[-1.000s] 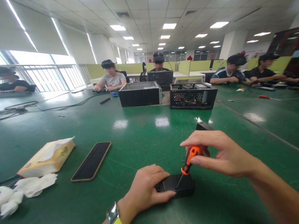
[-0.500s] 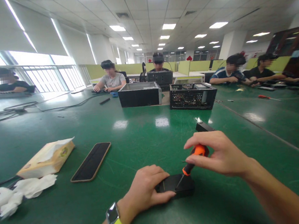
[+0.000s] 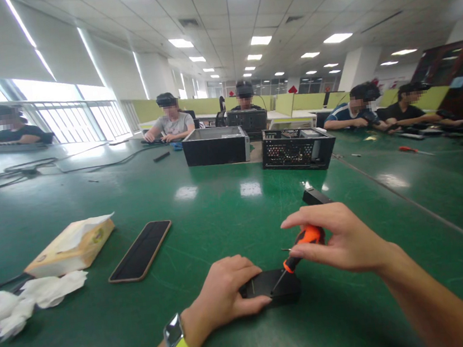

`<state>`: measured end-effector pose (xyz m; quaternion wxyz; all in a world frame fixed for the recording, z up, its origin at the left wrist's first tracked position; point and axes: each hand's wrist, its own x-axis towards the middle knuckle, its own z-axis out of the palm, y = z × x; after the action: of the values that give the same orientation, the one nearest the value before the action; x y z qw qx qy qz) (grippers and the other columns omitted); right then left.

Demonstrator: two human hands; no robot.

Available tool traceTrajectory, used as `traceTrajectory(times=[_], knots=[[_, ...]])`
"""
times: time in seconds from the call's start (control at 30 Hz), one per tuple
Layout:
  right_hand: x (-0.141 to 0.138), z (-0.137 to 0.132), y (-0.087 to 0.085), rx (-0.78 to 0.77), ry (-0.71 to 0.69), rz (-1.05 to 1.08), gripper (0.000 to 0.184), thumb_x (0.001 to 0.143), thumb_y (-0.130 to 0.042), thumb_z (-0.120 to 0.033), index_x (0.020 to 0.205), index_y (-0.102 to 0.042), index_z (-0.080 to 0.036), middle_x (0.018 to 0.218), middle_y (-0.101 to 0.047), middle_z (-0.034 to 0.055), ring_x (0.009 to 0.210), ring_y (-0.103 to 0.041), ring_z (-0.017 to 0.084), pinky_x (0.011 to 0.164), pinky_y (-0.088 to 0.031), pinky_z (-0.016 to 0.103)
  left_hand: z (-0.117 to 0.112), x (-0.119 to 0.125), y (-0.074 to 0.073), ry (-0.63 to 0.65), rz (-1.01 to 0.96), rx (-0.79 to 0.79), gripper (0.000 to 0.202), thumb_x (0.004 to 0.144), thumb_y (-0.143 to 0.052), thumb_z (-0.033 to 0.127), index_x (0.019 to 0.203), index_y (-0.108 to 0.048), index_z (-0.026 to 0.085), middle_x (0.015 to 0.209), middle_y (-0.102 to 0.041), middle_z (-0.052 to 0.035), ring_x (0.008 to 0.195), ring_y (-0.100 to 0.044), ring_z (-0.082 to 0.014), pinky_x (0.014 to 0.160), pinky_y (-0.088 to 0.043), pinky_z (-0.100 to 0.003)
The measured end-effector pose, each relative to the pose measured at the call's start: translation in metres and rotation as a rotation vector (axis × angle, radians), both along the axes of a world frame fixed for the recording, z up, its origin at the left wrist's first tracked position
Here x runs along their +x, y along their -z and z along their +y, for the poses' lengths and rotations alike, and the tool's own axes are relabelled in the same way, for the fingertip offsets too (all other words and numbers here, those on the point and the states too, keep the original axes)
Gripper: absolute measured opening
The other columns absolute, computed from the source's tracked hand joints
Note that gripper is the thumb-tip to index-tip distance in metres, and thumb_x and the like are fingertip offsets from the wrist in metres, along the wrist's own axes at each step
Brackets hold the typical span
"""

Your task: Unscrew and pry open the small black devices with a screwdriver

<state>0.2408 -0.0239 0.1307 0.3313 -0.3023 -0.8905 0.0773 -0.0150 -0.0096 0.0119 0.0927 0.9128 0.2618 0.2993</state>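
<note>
A small black box-shaped device (image 3: 285, 286) lies on the green table in front of me. My left hand (image 3: 233, 289) grips its left end, thumb along the near side and fingers over the far side. In my right hand (image 3: 335, 239) is a screwdriver (image 3: 310, 235) with an orange and black handle, held between thumb and fingers. The screwdriver leans to the right, and its tip touches the top of the device close to my left thumb. Whatever sits under the tip is too small to make out.
A phone (image 3: 140, 252) lies to the left, beside a tissue pack (image 3: 71, 246) and crumpled tissues (image 3: 54, 289). Behind my right hand is another black piece (image 3: 316, 197). Two computer cases (image 3: 216, 148) stand farther back. Several people sit around the table.
My right thumb and fingers have shifted slightly left around the screwdriver handle, which tilts a little more to the right. My left hand and the device stay in place.
</note>
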Motion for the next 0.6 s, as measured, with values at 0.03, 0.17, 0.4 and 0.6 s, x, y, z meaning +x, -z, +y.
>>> traceTrajectory(times=[0.03, 0.17, 0.4, 0.6], knots=[[0.0008, -0.0006, -0.0015, -0.034, -0.022, 0.001, 0.025, 0.086, -0.069, -0.03, 0.108, -0.066, -0.018, 0.079, -0.069, 0.001, 0.064, -0.059, 0.012, 0.062, -0.046, 0.024, -0.0002, 0.0001, -0.0005, 0.0, -0.001, -0.001, 0.043, 0.089, -0.057, 0.055, 0.1, -0.071, 0.016, 0.085, -0.072, -0.0082, 0.074, -0.065, -0.0218, 0.064, -0.048, -0.03], [0.0035, -0.003, -0.0049, -0.195, -0.11, 0.043, 0.028, 0.086, -0.06, -0.013, 0.113, -0.063, -0.019, 0.096, -0.07, 0.0038, 0.071, -0.062, 0.012, 0.062, -0.05, 0.022, -0.0002, 0.0002, -0.0009, 0.0, 0.001, -0.006, 0.043, 0.09, -0.057, 0.055, 0.099, -0.071, 0.015, 0.086, -0.071, -0.0085, 0.074, -0.065, -0.0216, 0.064, -0.048, -0.03], [0.0017, -0.0038, -0.0001, 0.075, 0.041, -0.036, 0.023, 0.083, -0.073, -0.033, 0.098, -0.067, -0.017, 0.066, -0.066, -0.0024, 0.053, -0.055, 0.01, 0.054, -0.041, 0.023, 0.0009, 0.0, 0.0032, 0.002, -0.011, -0.01, 0.044, 0.088, -0.058, 0.055, 0.1, -0.071, 0.015, 0.086, -0.071, -0.0085, 0.074, -0.065, -0.0218, 0.064, -0.048, -0.03], [0.005, -0.0052, -0.0076, -0.056, -0.043, -0.075, 0.023, 0.087, -0.064, -0.021, 0.11, -0.063, -0.018, 0.093, -0.069, 0.0034, 0.076, -0.062, 0.013, 0.069, -0.047, 0.024, 0.0008, 0.0002, 0.0036, 0.004, -0.016, -0.003, 0.043, 0.088, -0.059, 0.055, 0.1, -0.071, 0.015, 0.086, -0.072, -0.008, 0.075, -0.065, -0.0215, 0.065, -0.048, -0.03]])
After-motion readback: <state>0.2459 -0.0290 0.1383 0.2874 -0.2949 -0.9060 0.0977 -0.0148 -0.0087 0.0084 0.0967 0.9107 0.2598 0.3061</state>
